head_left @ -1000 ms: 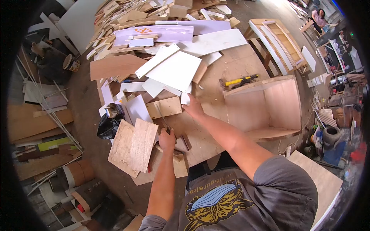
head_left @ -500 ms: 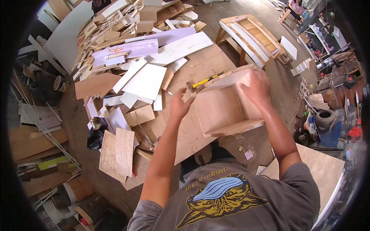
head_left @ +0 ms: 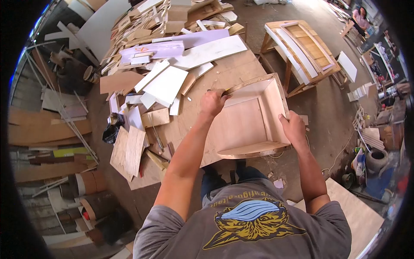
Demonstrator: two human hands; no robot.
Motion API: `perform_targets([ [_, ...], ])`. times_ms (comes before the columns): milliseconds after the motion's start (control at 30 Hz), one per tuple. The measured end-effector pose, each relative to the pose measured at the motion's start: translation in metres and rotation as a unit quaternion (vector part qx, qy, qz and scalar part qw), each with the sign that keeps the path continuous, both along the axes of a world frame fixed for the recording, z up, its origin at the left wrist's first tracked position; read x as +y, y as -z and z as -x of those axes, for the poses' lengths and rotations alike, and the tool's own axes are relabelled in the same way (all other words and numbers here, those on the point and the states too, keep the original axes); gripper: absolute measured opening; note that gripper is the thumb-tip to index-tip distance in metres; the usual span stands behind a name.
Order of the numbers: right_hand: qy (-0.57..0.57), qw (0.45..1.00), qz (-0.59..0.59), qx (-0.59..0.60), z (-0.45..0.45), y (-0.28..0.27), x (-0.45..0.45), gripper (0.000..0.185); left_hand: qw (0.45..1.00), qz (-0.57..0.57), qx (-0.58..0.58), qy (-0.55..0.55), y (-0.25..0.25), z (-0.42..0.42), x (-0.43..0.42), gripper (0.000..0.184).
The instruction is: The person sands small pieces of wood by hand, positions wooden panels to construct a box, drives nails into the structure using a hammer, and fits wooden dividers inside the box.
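An open wooden box (head_left: 241,118), with a curved near rim and pale inner walls, is tilted over the near right edge of the worktable. My left hand (head_left: 212,102) is closed at its far left corner, with the fingertips partly hidden. My right hand (head_left: 294,129) grips the right side panel, thumb over the rim and fingers outside. The yellow-handled hammer seen earlier beside the far rim is now mostly hidden behind my left hand and the box.
Wood and white board offcuts (head_left: 166,86) cover the far and left parts of the worktable (head_left: 194,125). Beyond it to the right stands a wooden frame piece on legs (head_left: 302,52). A plywood sheet (head_left: 349,216) lies at lower right. Another person (head_left: 360,19) is far back.
My right hand has moved from the box's far right corner down to its right side. My left hand has closed at the far left corner. The box has turned and tilted slightly.
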State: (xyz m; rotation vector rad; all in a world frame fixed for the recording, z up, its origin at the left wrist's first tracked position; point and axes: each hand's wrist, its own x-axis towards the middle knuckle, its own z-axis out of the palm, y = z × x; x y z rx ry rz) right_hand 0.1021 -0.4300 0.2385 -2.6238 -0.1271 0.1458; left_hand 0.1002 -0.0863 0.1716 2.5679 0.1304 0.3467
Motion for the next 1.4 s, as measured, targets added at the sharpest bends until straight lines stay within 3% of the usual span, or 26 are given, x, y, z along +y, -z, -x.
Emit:
perform_targets([
  [233, -0.203, 0.976, 0.016, -0.076, 0.000, -0.062, 0.032, 0.041, 0.981, 0.079, -0.145, -0.099, -0.034, 0.117, 0.011, 0.024],
  [300, -0.257, 0.963, 0.028, -0.079, 0.000, -0.081, 0.059, 0.040, 0.972, 0.038, -0.159, -0.171, -0.031, 0.159, 0.015, 0.020],
  [667, -0.497, 0.864, 0.066, -0.042, 0.033, -0.068, 0.267, 0.039, 0.875, 0.048, -0.138, -0.461, 0.002, 0.338, 0.035, 0.024],
  [833, -0.534, 0.843, 0.032, -0.054, 0.036, -0.037, 0.325, 0.040, 0.856, 0.030, -0.114, -0.503, 0.003, 0.354, 0.046, 0.036],
  [933, -0.554, 0.830, 0.031, -0.052, 0.024, -0.030, 0.356, 0.040, 0.846, -0.007, -0.015, -0.533, -0.001, 0.334, 0.056, 0.041],
  [1100, -0.612, 0.790, -0.005, -0.044, -0.016, -0.005, 0.377, 0.039, 0.808, 0.093, -0.059, -0.579, 0.011, 0.301, 0.064, 0.050],
  [1200, -0.556, 0.798, -0.218, 0.082, -0.072, -0.016, 0.351, 0.029, 0.800, 0.064, -0.064, -0.593, 0.016, 0.283, 0.066, 0.051],
  [1233, -0.496, 0.818, -0.259, 0.133, -0.100, 0.002, 0.352, 0.028, 0.792, 0.037, -0.053, -0.607, 0.024, 0.282, 0.072, 0.051],
  [1333, -0.379, 0.904, -0.194, 0.026, -0.155, 0.055, 0.316, 0.028, 0.786, 0.006, -0.085, -0.613, 0.039, 0.280, 0.075, 0.051],
  [1400, -0.469, 0.883, -0.014, 0.008, -0.169, 0.114, 0.299, 0.031, 0.792, 0.006, -0.143, -0.594, 0.034, 0.277, 0.066, 0.050],
])
